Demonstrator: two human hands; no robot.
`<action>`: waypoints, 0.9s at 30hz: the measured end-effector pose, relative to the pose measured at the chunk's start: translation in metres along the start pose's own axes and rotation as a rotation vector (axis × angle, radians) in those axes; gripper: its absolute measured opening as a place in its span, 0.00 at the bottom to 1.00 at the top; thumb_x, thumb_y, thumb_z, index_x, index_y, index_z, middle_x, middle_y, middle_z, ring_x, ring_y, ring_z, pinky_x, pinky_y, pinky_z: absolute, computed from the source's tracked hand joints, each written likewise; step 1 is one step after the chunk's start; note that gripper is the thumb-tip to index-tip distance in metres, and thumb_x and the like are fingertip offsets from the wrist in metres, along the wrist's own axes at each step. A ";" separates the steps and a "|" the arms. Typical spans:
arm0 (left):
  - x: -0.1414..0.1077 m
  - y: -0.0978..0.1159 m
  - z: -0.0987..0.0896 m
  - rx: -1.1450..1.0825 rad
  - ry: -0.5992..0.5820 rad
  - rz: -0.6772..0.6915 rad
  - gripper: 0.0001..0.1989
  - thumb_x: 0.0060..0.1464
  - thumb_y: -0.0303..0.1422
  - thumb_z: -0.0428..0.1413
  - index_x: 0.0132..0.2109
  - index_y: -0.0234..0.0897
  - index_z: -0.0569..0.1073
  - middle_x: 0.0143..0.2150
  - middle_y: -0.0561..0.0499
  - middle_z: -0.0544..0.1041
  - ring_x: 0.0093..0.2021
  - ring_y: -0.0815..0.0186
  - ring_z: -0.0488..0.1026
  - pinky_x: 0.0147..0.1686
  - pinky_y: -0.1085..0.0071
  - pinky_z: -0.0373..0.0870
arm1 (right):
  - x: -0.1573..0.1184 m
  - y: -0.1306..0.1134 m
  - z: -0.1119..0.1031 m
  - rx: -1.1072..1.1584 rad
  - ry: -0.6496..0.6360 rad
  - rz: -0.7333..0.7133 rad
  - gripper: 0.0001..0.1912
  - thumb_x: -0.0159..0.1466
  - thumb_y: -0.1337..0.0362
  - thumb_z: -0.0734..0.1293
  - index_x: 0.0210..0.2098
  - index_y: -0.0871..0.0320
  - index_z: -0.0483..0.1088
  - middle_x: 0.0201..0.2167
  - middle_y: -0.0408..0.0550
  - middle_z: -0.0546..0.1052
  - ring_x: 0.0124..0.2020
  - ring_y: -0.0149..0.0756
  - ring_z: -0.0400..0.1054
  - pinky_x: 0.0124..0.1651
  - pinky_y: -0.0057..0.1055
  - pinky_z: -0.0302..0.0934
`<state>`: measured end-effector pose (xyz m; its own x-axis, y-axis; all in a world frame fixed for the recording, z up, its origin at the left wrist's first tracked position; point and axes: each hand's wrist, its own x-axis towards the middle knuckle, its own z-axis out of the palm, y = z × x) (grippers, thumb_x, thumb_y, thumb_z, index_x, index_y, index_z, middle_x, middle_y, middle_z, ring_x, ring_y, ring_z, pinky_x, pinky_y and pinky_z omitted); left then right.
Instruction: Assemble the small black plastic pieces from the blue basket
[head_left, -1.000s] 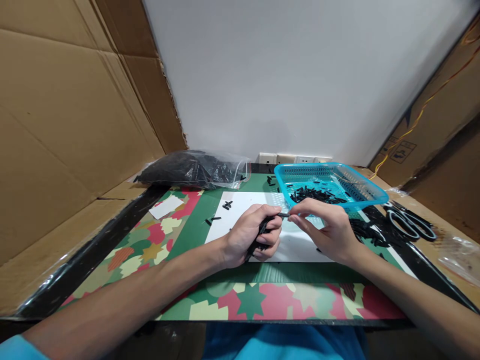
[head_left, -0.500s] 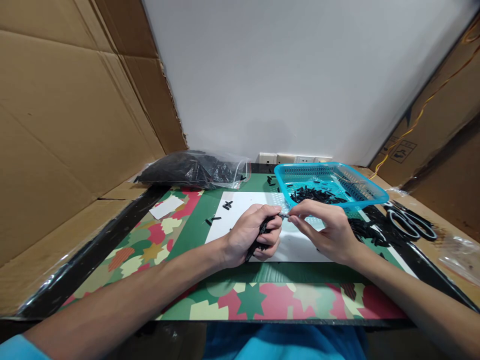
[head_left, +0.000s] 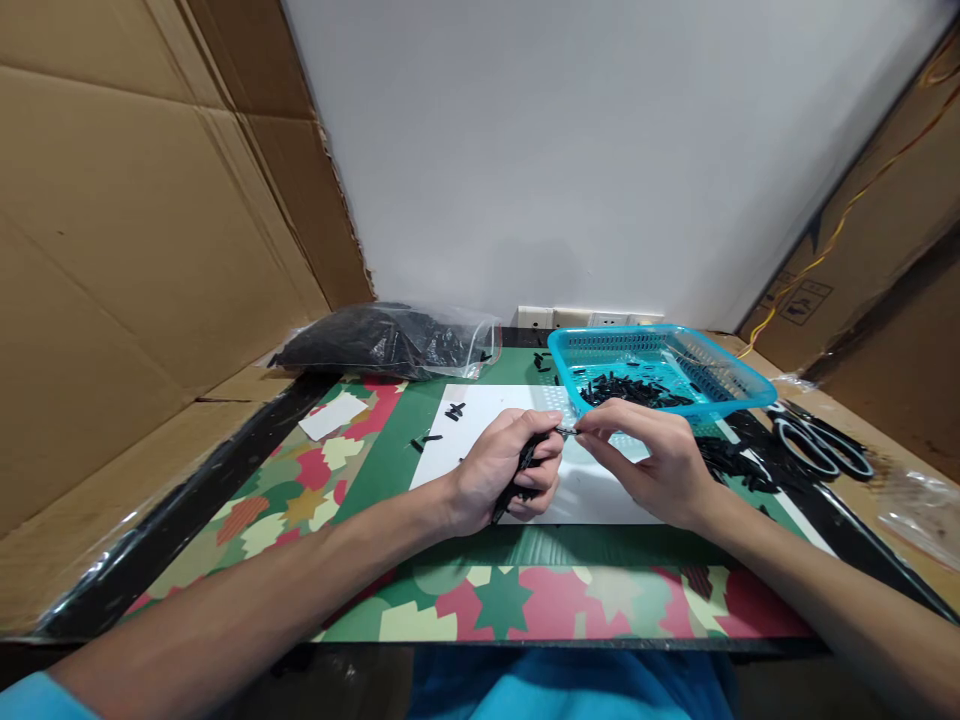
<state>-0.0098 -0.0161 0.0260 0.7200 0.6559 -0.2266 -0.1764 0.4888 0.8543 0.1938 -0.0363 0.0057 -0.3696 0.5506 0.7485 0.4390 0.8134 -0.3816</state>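
My left hand (head_left: 504,466) is closed round a bunch of small black strips (head_left: 511,492), whose lower ends stick out below the fingers. Between its thumb and forefinger the end of a thin dark piece (head_left: 568,431) pokes out toward the right. My right hand (head_left: 656,458) pinches the other end of that piece with thumb and forefinger; its exact kind is too small to make out. Both hands hover over a white sheet (head_left: 592,495). A blue plastic basket (head_left: 750,402) stands just behind the right hand, with a heap of black strips (head_left: 634,390) inside.
More black strips (head_left: 735,465) lie right of my right hand, beside scissors (head_left: 814,445). A few loose strips (head_left: 455,410) lie on the sheet's left. A clear bag of black pieces (head_left: 375,340) rests against the wall. Cardboard (head_left: 150,220) walls in the left; sockets (head_left: 574,317) line the back.
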 end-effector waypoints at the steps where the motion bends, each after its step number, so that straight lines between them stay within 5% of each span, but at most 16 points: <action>1: 0.000 0.000 0.000 0.002 -0.002 0.001 0.22 0.64 0.45 0.51 0.24 0.38 0.60 0.12 0.60 0.54 0.10 0.74 0.51 0.10 0.81 0.46 | 0.000 0.000 0.000 -0.004 -0.003 0.007 0.04 0.70 0.71 0.65 0.41 0.57 0.71 0.32 0.45 0.75 0.32 0.31 0.69 0.35 0.28 0.63; 27: 0.002 -0.002 -0.001 0.061 -0.016 -0.006 0.23 0.64 0.45 0.50 0.24 0.38 0.61 0.12 0.60 0.56 0.11 0.75 0.50 0.10 0.80 0.49 | 0.001 -0.001 -0.001 0.004 -0.042 0.045 0.07 0.71 0.69 0.63 0.37 0.58 0.72 0.28 0.44 0.75 0.28 0.29 0.66 0.32 0.26 0.59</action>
<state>-0.0091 -0.0148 0.0234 0.7318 0.6435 -0.2246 -0.1310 0.4561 0.8802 0.1939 -0.0365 0.0071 -0.3835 0.5938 0.7074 0.4528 0.7884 -0.4164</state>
